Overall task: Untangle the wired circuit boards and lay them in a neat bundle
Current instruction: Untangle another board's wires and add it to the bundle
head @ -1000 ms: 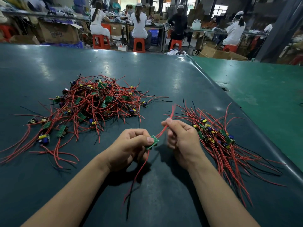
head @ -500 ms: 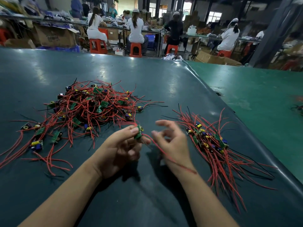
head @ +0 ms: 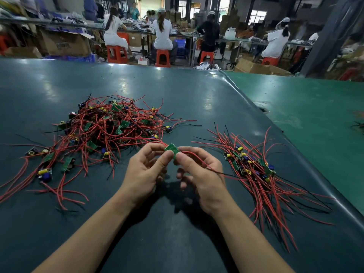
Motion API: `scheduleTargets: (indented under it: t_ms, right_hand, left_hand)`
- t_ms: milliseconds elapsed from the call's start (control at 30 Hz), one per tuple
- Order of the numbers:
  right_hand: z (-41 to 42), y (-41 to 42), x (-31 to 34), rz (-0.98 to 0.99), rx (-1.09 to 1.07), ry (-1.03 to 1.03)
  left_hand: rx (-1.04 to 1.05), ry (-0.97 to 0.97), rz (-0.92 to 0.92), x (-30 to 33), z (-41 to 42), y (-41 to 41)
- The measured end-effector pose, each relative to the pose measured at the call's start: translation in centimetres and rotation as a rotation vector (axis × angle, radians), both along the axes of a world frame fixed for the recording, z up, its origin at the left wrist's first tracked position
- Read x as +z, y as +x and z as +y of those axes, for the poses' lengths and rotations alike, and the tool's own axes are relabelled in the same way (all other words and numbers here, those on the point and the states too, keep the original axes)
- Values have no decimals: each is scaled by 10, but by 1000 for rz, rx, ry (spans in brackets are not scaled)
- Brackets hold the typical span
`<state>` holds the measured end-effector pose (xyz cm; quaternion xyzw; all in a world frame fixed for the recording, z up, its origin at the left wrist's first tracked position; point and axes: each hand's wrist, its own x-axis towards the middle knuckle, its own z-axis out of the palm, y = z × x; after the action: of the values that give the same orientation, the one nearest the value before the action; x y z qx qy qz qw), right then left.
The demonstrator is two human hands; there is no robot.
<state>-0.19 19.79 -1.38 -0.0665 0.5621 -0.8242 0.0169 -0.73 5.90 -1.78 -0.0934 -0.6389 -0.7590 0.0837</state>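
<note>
Both hands are raised over the dark table [head: 177, 91]. One small green board [head: 171, 149] is pinched between thumb and forefinger of the left hand [head: 144, 174] and of the right hand [head: 201, 175], with the remaining fingers loosely curled. A red wire [head: 199, 160] is draped from the board across the right hand toward the sorted bundle [head: 256, 170] just to the right; another wire is led back toward the tangled heap [head: 106, 127] on the left.

Risk is judged as follows: if that wire is caught in the heap, neighbouring boards may be dragged out or a solder joint strained. The neat bundle may be disturbed by the trailing wire.

No legible brand, label or writing is observed; print on a distant carton is too blurred to be read.
</note>
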Motion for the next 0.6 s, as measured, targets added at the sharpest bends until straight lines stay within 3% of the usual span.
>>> scheduleTargets:
  t_ms: [67, 167, 300, 367, 467, 600]
  right_hand:
    - [0, -1, 0, -88, 63, -84]
    - [-4, -1, -1, -91, 40, -41]
    - [1, -7, 2, -7, -391, -68]
    - [13, -12, 7, -52, -593, -211]
    - [27, -16, 7, -199, -680, -429]
    - [29, -18, 3, -235, -666, -441]
  left_hand:
    - [5, -20, 10, -1, -1, 2]
    - [1, -61, 23, -1, 1, 5]
    - [11, -68, 10, -5, 1, 3]
    - [72, -121, 31, -8, 0, 1]
    - [159, -220, 90, -10, -3, 0]
    - [291, -349, 158, -11, -9, -1]
